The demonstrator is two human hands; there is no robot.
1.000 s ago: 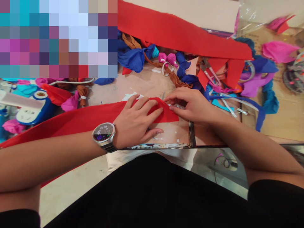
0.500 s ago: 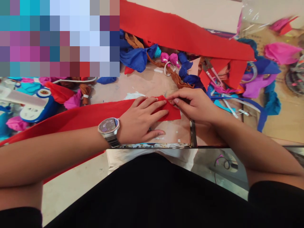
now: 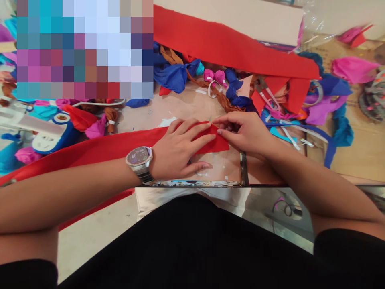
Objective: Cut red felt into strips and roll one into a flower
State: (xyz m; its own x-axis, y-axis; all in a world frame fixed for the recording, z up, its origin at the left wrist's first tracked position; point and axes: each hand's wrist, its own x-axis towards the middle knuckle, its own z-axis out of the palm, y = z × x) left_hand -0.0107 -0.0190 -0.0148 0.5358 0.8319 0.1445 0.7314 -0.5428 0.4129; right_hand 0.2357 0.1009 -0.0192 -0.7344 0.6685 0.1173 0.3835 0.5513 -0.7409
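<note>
Where the fingers meet: at the pointed, folded end of the red fabric strip (image 3: 99,150), near the table's (image 3: 180,108) front edge.
Left fingers (image 3: 198,138): spread and laid flat, pressing the fold down.
Right fingertips (image 3: 221,130): drawn together, thumb and forefinger pinching the strip's tip, as far as I can make out.
Left hand (image 3: 180,150): palm down on the strip, a wristwatch (image 3: 138,156) on its wrist.
Right hand (image 3: 246,134): knuckles up, just beside the left, meeting it at the fold.
Strip: runs leftward from the fold across the table and off its edge, lying flat.
Progress: I'd judge only this end is folded to a point; the long remainder lies unworked.
Beyond the hands: thread snips (image 3: 266,94), a second red strip (image 3: 228,44), knotted blue cloth (image 3: 176,76), a brown braid (image 3: 222,100).
</note>
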